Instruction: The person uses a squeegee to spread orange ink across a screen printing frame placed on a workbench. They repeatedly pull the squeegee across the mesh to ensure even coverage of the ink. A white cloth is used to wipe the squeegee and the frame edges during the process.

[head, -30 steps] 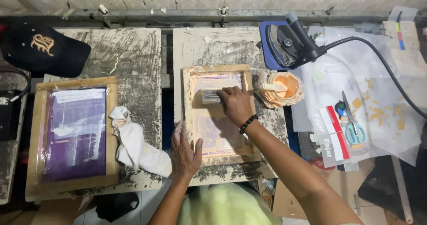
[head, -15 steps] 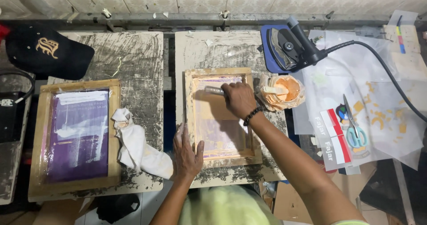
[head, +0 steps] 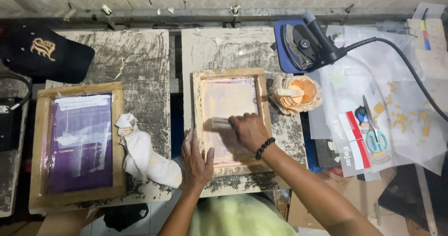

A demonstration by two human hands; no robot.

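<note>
A wooden-framed printing screen (head: 262,96) lies on the middle board of the table. My right hand (head: 249,129), with a black bead bracelet at the wrist, grips a squeegee (head: 220,123) inside the frame, about halfway down the pale purple mesh. My left hand (head: 195,159) lies flat, fingers spread, on the frame's lower left corner. A cup of orange ink (head: 298,92) with a stick in it stands just right of the frame.
A second wooden screen (head: 39,142) with purple mesh lies on the left board, a white rag (head: 142,153) beside it. A black cap (head: 44,54) is at far left. An iron (head: 305,42) with its cord, scissors (head: 373,133) and papers lie at right.
My right hand has drawn the squeegee from the top of the screen down toward me. My left hand has stayed on the frame's corner.
</note>
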